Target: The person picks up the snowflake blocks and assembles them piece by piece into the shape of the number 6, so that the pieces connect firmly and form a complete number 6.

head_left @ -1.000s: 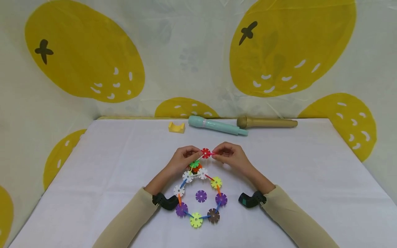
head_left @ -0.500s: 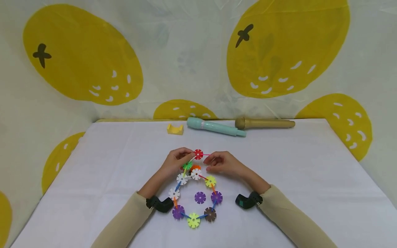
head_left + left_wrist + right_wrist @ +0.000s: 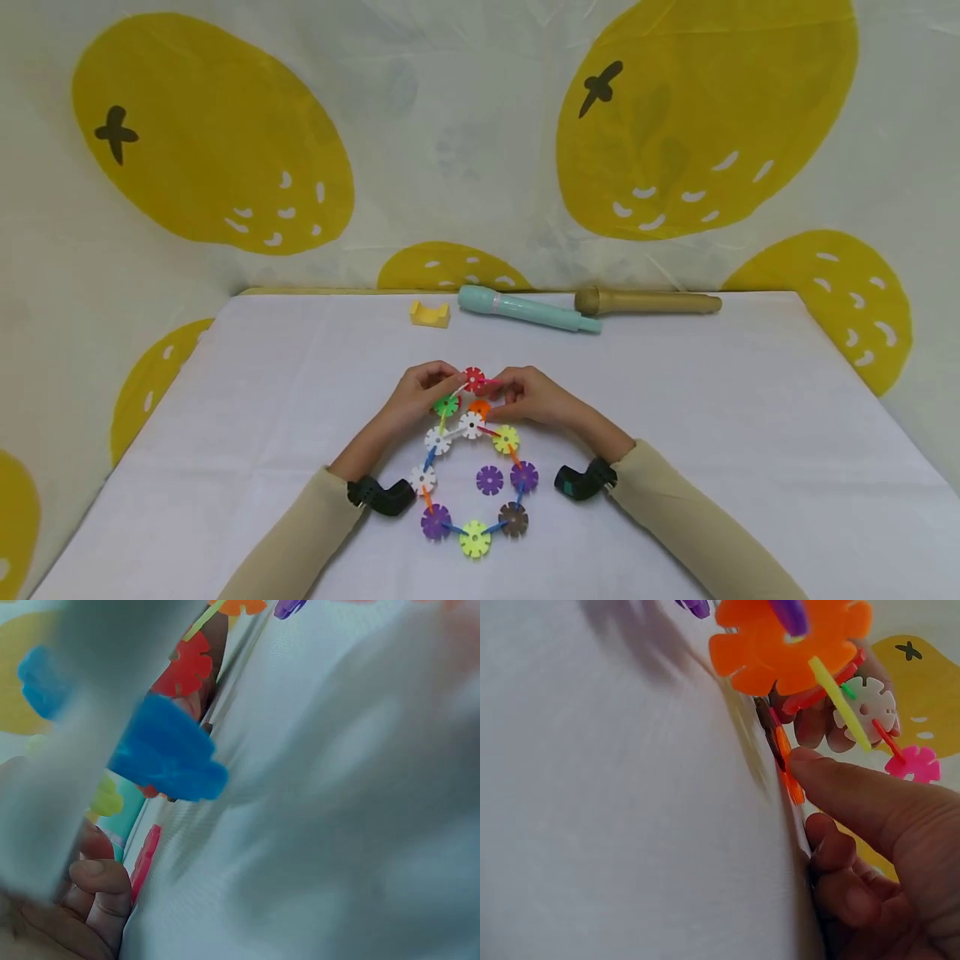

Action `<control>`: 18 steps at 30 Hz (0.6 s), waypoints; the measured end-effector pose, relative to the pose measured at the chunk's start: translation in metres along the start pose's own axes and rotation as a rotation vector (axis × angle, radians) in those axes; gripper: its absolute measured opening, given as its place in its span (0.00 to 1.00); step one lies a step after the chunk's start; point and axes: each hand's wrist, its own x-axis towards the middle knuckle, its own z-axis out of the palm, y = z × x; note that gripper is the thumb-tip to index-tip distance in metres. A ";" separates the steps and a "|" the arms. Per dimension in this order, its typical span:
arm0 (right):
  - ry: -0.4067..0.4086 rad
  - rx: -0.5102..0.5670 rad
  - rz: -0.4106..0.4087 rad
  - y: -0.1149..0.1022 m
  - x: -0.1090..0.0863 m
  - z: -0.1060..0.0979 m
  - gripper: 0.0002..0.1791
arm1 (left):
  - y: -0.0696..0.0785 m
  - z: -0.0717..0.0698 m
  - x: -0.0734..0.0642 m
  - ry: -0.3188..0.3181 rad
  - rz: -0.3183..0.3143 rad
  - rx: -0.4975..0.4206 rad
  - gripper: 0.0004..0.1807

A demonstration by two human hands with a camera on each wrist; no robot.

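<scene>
Toothed plastic snowflake discs are linked into a ring with a stem of discs at its far side. In the head view my left hand (image 3: 420, 398) pinches the stem at the red snowflake disc (image 3: 473, 379), above a green disc (image 3: 447, 405). My right hand (image 3: 531, 395) is just right of it, index and thumb apart. Its fingertips are near an edge-on pink disc (image 3: 491, 382), its thumb near an orange disc (image 3: 479, 408). The right wrist view shows the thumb (image 3: 855, 787) straight and the other fingers curled. A blue disc (image 3: 169, 750) partly covers the left wrist view.
A loose purple disc (image 3: 490, 480) lies inside the ring. Along the back of the white table (image 3: 315, 350) lie a yellow notched block (image 3: 430, 314), a mint-green microphone-shaped stick (image 3: 525, 308) and a gold one (image 3: 648, 301). A patterned cloth stands behind.
My right hand has let go of the pink disc and moved left and nearer, its thumb dropping towards the orange disc. My left hand has shifted slightly left with the red disc.
</scene>
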 end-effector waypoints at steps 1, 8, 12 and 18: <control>0.001 -0.012 -0.003 -0.001 0.001 0.000 0.17 | 0.005 0.000 -0.002 -0.001 -0.003 0.004 0.11; -0.002 -0.031 0.029 -0.004 0.003 0.000 0.15 | 0.011 0.000 -0.004 0.021 0.004 0.023 0.11; 0.016 -0.017 0.058 0.001 0.003 0.000 0.12 | -0.007 -0.001 0.003 0.037 0.011 0.021 0.11; 0.053 0.084 0.090 0.008 0.000 -0.001 0.10 | -0.012 0.000 0.003 0.052 0.014 0.020 0.13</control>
